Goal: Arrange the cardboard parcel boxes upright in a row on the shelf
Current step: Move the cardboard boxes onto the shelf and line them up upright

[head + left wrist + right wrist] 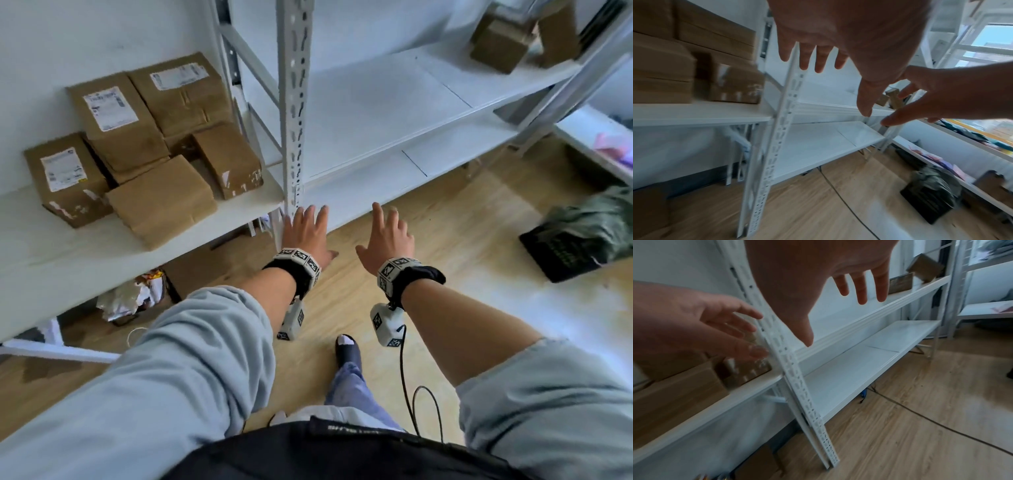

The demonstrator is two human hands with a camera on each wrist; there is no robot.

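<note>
hands (308,233) (387,236) spread, empty, beside parcel boxes (144,144).

nothing here reads clearly. white shipping labels (110,108) sit on three of the cardboard parcel boxes (120,123) on the shelf (68,246), their print too small and blurred to make out. pale lettering on the dark waist bag (352,430) is smeared, and the black-and-white square markers on the wristbands (297,257) carry patterns, not words.
</note>
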